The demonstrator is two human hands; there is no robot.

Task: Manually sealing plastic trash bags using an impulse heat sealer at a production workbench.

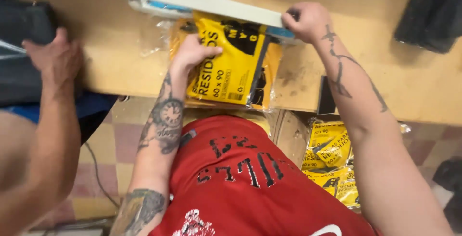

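Packet: yellow plastic-wrapped flat packet (pixel 231 63) lies at the near edge of the wooden table (pixel 115 58), top end under the white sealer bar (pixel 192 0).
Left hand (pixel 190 53): fingers pressed flat on the packet.
Right hand (pixel 308 20): fingers closed on the bar's end.
Box: cardboard box (pixel 288 135) below the table holds similar yellow packets (pixel 332 159).
Surroundings: another person's hand (pixel 55 58) rests at the table's left.

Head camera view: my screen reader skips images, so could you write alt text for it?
The person's left hand presses a yellow plastic packet flat on a wooden table while the right hand pushes down a white sealer bar across its top edge. A co-worker's hand rests at left.
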